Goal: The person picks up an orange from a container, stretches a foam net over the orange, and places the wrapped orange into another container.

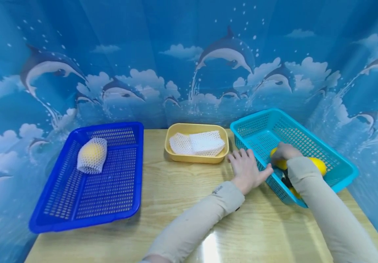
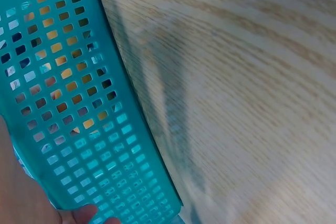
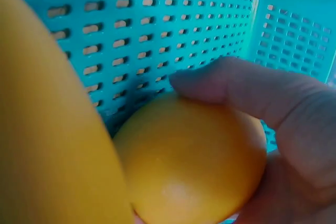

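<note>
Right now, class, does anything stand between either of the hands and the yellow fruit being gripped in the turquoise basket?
Nothing visible stands between the right hand and the yellow fruit: the hand grips it directly. For the left hand, mostly outside, the near side wall of the turquoise basket stands in the way.

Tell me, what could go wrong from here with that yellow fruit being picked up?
The smooth yellow fruit might slip from the grip of the right hand. Lifting it could set the neighbouring yellow fruit rolling inside the turquoise basket. The left hand is close to the tan tray, so it may nudge it.
</note>
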A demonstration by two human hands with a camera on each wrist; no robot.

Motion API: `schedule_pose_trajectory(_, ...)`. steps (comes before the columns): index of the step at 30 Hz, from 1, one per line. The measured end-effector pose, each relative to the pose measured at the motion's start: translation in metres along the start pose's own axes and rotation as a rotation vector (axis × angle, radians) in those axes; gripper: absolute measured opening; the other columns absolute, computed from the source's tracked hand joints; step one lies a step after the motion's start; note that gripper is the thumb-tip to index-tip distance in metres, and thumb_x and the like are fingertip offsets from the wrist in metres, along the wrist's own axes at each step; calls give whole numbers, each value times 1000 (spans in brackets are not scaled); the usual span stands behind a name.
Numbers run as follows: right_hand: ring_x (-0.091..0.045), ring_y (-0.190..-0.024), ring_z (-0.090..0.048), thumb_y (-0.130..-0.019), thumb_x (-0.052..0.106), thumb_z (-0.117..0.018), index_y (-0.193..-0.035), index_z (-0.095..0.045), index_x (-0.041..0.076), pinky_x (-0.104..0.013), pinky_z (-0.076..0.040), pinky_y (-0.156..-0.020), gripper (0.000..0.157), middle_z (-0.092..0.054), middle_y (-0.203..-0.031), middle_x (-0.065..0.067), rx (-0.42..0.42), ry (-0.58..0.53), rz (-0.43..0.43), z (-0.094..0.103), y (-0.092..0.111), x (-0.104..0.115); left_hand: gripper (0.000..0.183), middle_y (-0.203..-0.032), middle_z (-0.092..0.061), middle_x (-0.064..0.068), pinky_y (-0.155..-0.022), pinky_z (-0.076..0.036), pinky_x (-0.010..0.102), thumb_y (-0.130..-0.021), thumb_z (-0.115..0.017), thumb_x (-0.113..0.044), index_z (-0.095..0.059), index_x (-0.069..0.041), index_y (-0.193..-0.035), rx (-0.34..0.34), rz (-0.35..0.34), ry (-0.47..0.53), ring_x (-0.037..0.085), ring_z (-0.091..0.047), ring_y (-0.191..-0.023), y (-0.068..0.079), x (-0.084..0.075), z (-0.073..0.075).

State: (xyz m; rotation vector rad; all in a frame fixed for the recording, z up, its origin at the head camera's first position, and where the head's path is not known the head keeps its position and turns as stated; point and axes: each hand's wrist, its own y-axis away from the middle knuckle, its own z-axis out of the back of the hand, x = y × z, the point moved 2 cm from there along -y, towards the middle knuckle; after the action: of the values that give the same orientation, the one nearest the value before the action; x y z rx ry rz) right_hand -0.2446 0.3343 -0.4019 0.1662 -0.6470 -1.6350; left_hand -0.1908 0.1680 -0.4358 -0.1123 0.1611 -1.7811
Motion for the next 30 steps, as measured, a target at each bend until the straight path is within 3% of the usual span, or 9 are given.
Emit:
schedule_pose_trajectory(8, -45, -98, -49, -88, 29, -66, -139, -20, -19, -51, -48, -76, 84, -42, -114, -39, 13, -2, -19, -1, 1, 2, 75, -108, -55, 7, -83, -44, 46, -85, -18, -82, -51, -20, -112, -6, -7, -4, 28, -53, -101, -1, -1, 2)
schedule_pose_trajectory(16, -42, -95, -50, -87, 31, -68, -136, -28, -15, -47, -48, -72, 79, -45, -109, -34, 10, -26, 14, 6, 11, 10, 77, -110, -55, 7, -83, -44, 46, -85, -18, -82, -51, -20, -116, 22, -7, -18, 28, -53, -101, -1, 0, 3)
schedule_pose_trajectory(21, -43, -95, -50, -84, 31, -69, -144, -18, -15, -44, -50, -66, 91, -44, -113, -35, 16, -72, 40, 11, 18, 14, 79, -113, -55, 7, -83, -42, 47, -84, -17, -84, -51, -21, -120, 53, 3, -30, 28, -52, -104, 0, 0, 3)
schedule_pose_trajectory(25, -43, -95, -51, -83, 33, -70, -143, -20, -13, -43, -53, -61, 90, -44, -113, -34, 14, -114, 45, 18, 25, 16, 81, -114, -56, 7, -83, -42, 46, -84, -15, -84, -52, -22, -120, 50, 1, -42, 28, -52, -105, 1, 1, 6)
schedule_pose_trajectory(30, -45, -101, -48, -83, 33, -72, -148, -11, -12, -47, -54, -67, 100, -41, -119, -36, -1, -174, 44, 27, 33, 20, 84, -119, -57, 6, -84, -43, 46, -84, -12, -84, -51, -22, -126, 58, -6, -55, 29, -53, -109, 1, 0, 8)
